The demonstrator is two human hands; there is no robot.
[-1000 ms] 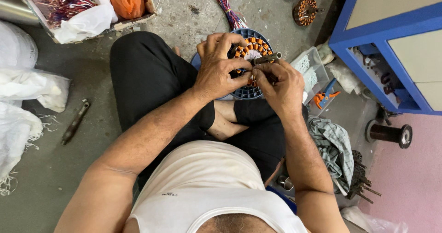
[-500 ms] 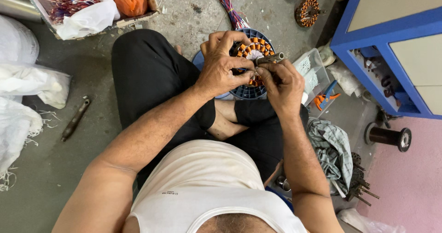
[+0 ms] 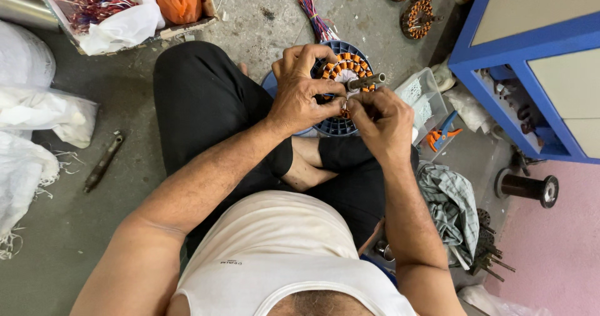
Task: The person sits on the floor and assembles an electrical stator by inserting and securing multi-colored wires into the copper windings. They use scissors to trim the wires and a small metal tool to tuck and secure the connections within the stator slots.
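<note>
Ideally the left hand (image 3: 303, 94) steadies the round blue stator with orange copper windings (image 3: 342, 78) on the lap while the right hand (image 3: 381, 119), its grip pinched on a thin wire end (image 3: 344, 106), pulls evenly.

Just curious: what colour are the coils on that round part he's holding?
Orange coils, head view.

I see the left hand (image 3: 303, 91) gripping the round wound stator (image 3: 344, 72), fingers over its copper coils. The right hand (image 3: 381, 119) meets it, fingertips pinching at the coil edge. A metal shaft (image 3: 365, 81) projects just above the right hand.
</note>
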